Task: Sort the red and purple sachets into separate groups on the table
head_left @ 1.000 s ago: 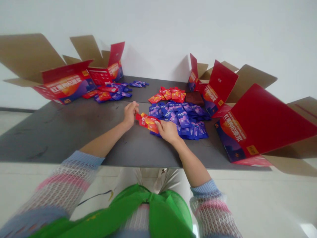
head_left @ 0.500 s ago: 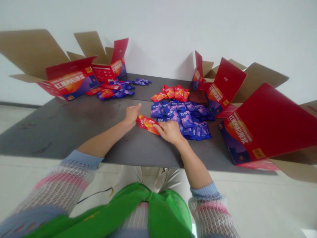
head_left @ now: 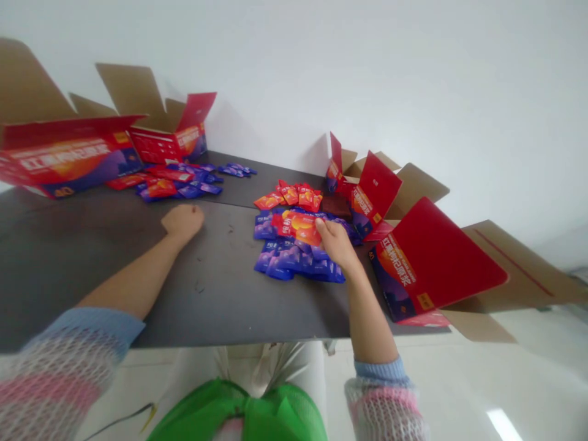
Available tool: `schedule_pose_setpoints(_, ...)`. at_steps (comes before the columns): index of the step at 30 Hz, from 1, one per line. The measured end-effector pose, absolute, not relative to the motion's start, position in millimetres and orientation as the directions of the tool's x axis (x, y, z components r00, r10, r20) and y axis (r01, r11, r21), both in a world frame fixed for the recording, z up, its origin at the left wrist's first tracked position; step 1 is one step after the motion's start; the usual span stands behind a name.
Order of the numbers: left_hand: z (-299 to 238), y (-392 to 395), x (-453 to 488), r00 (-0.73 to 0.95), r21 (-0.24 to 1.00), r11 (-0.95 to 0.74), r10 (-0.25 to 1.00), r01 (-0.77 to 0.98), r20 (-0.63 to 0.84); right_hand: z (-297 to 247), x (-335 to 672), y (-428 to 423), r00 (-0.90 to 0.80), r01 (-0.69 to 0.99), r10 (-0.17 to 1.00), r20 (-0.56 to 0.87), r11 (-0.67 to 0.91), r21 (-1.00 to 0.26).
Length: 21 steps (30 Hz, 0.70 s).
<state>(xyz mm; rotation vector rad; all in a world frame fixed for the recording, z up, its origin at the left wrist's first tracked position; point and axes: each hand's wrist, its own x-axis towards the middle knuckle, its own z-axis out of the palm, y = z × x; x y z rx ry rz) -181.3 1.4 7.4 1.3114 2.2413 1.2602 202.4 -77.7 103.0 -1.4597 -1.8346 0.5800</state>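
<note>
My right hand (head_left: 337,244) rests at the edge of a glossy red-orange sachet (head_left: 298,226), its fingers holding the sachet down on a heap of blue-purple sachets (head_left: 285,260). The sachet lies across the top of that heap and covers part of it. My left hand (head_left: 182,222) sits apart on the dark tabletop (head_left: 220,288), curled closed with nothing visible in it. Its nearest neighbours are a loose mix of red and blue sachets (head_left: 172,184) further back.
Beyond the blue heap lie red sachets (head_left: 289,196) and a dark brown packet (head_left: 337,206). Open red cardboard cartons (head_left: 158,144) stand along the back left, and others (head_left: 427,263) at the right. Green mesh material (head_left: 234,413) shows below the table edge.
My left hand has let go of the red-orange sachet and moved left. My right hand has carried the sachet onto the blue heap. The whole view has tilted and shifted.
</note>
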Motion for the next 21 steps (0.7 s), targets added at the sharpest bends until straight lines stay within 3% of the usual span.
schedule_pose_setpoints(2,3,4,-177,-0.548,0.663,0.292,0.808,0.689,0.214,107,209,-55,-0.041,0.534,0.988,0.151,0.149,-0.832)
schedule_pose_setpoints(4,0,6,-176,-0.503,0.640,0.255,0.831,0.725,0.238,108,209,-30,0.056,0.406,0.998,0.042,0.016,-0.914)
schedule_pose_setpoints(9,0,8,-178,-0.483,0.590,0.289,0.853,0.754,0.199,101,194,32,0.296,0.168,0.943,-0.152,-0.208,-0.964)
schedule_pose_setpoints(13,1,8,-179,-0.470,0.539,0.313,0.864,0.782,0.179,99,186,72,0.363,0.183,0.920,-0.150,-0.228,-0.956)
schedule_pose_setpoints(21,5,19,-199,-0.511,0.574,0.393,0.858,0.718,0.052,82,189,118,0.433,0.266,0.877,-0.210,-0.347,-0.899)
